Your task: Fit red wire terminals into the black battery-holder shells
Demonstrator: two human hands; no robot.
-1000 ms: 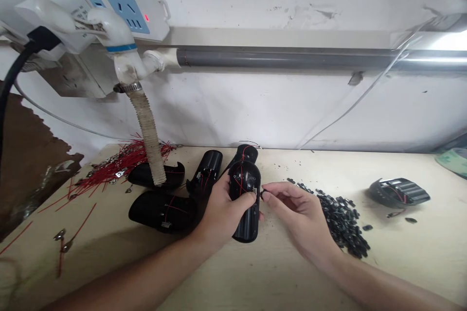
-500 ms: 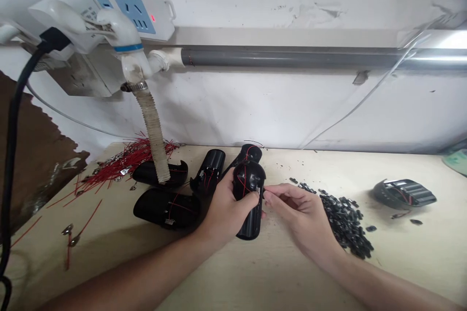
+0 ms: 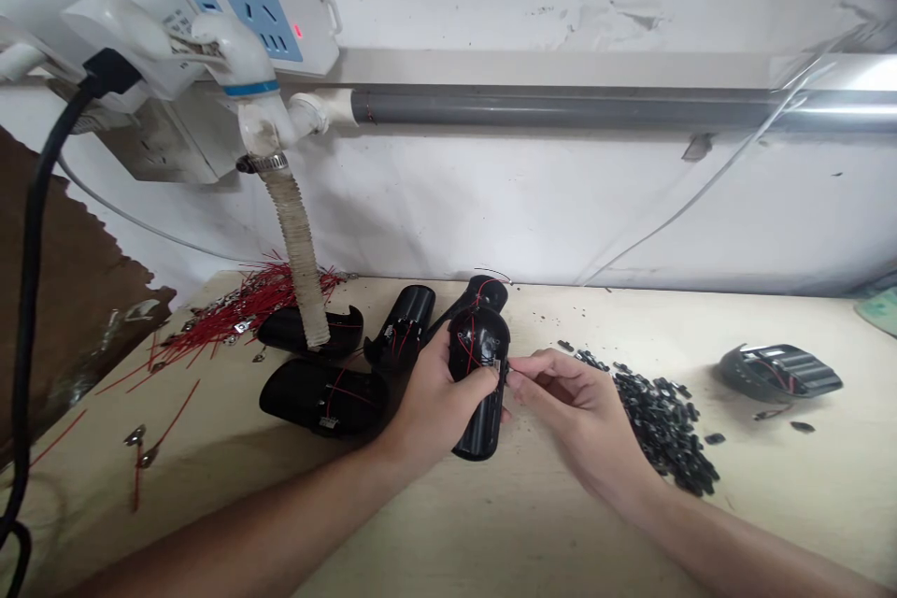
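Observation:
My left hand (image 3: pixel 438 388) is wrapped round a black plastic housing (image 3: pixel 480 336), its thumb pressed on the front beside a small metal contact (image 3: pixel 496 366). A thin red wire (image 3: pixel 472 341) runs over the upper part of that housing. At its right edge, my right hand (image 3: pixel 561 388) pinches thumb and forefinger together; whatever lies between the tips is too small to make out. Just right of this hand lies a heap of small black parts (image 3: pixel 662 430).
More black housings (image 3: pixel 319 397) with red wires lie left of my hands, and another housing (image 3: pixel 781 372) sits at the far right. Red wires with metal tabs (image 3: pixel 238 304) are piled at the back left. A ribbed hose (image 3: pixel 294 234) hangs down over the left housings.
My hands and the housing stay almost in place, with the right fingertips still at its right edge. The whole view has shifted very slightly.

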